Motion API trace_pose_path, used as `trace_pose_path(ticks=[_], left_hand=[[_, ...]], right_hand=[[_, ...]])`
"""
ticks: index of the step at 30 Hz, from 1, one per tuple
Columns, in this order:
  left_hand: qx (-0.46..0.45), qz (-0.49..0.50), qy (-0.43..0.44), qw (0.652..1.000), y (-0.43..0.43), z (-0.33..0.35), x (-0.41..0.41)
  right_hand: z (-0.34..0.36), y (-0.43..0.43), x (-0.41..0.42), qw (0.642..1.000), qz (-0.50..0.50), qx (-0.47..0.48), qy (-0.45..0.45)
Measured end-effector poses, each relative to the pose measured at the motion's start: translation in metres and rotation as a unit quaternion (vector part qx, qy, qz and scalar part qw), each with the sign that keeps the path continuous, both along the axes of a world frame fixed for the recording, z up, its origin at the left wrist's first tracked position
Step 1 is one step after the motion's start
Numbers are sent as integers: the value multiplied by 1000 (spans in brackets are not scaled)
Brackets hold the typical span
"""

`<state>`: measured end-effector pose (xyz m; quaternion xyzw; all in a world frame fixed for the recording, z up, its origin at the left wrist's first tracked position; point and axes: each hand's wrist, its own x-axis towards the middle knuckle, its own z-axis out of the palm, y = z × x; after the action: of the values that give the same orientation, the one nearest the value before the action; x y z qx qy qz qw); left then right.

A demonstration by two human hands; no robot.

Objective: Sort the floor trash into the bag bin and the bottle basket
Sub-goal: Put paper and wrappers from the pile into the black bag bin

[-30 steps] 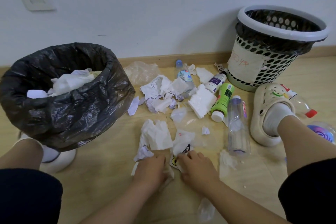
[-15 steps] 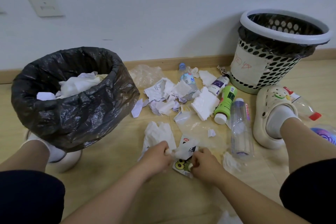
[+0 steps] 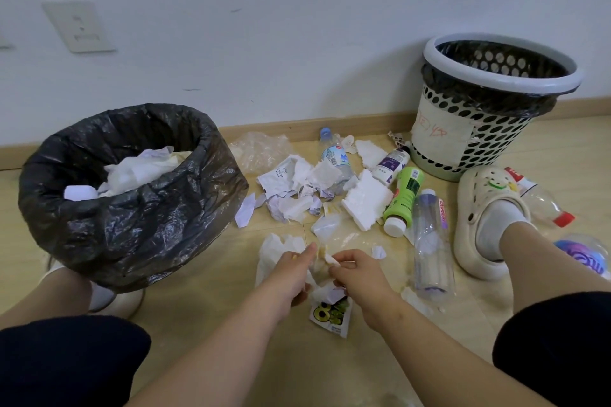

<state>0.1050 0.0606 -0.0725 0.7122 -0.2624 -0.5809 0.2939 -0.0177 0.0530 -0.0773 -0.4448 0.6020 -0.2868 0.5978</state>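
Paper scraps (image 3: 325, 291) between left fingers (image 3: 309, 249) and right fingers (image 3: 334, 263).

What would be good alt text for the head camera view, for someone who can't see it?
Both hands, left hand and right hand, gather crumpled paper scraps off a wooden floor. A black bag bin holding paper stands at left, a perforated bottle basket at right, with plastic bottles and tissue strewn between.
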Motion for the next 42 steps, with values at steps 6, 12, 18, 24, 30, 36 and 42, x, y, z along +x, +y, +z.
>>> trace_pose_path(ticks=[6, 12, 18, 24, 30, 36, 42], left_hand=[[-65, 6, -49, 997, -6, -13, -2], [-60, 81, -79, 992, -21, -20, 7], [-80, 161, -86, 980, -63, -32, 24], [-36, 104, -94, 989, -73, -48, 41], [-16, 195, -25, 980, -62, -72, 56], [-23, 206, -9, 978, -54, -64, 53], [-6, 192, -1, 981, -30, -58, 48]], right_hand=[[-8, -1, -1, 1000, -3, 1, 12], [-7, -27, 1, 992, 36, -45, 109], [-4, -80, 16, 958, 66, -118, 255], [-21, -134, 50, 930, 141, -140, 310], [-44, -133, 41, 874, 198, -121, 427], [-47, -106, 44, 836, 193, -173, 484], [-53, -65, 36, 804, 240, -201, 506]])
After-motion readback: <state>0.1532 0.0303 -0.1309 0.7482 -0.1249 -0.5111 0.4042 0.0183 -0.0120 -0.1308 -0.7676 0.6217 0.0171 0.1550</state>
